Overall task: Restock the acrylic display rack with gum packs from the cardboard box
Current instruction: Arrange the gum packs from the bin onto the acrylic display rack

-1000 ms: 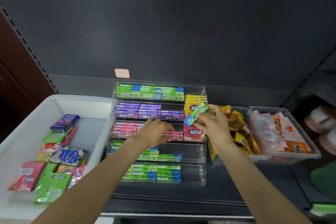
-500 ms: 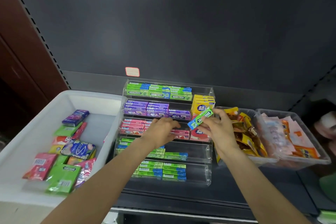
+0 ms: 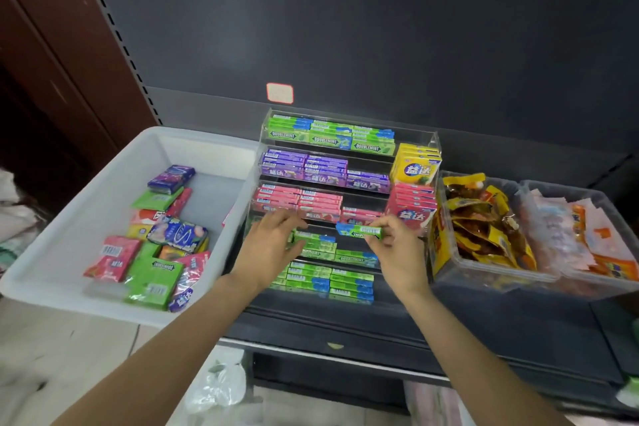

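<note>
The right hand (image 3: 394,249) has lowered the green gum pack (image 3: 359,230) it pinches from beside the rack's (image 3: 432,142) yellow boxes to level, just above its fourth tier; the left hand (image 3: 273,245), fingers loosely spread, steadies that tier's packs; placement looks imminent

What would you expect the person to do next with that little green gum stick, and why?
Probably lower the green gum stick into the fourth tier of the acrylic rack. The right hand pinches it level just above that tier, where matching green Doublemint packs lie with open space on the right. The left hand rests on the packs at that tier's left.
</note>
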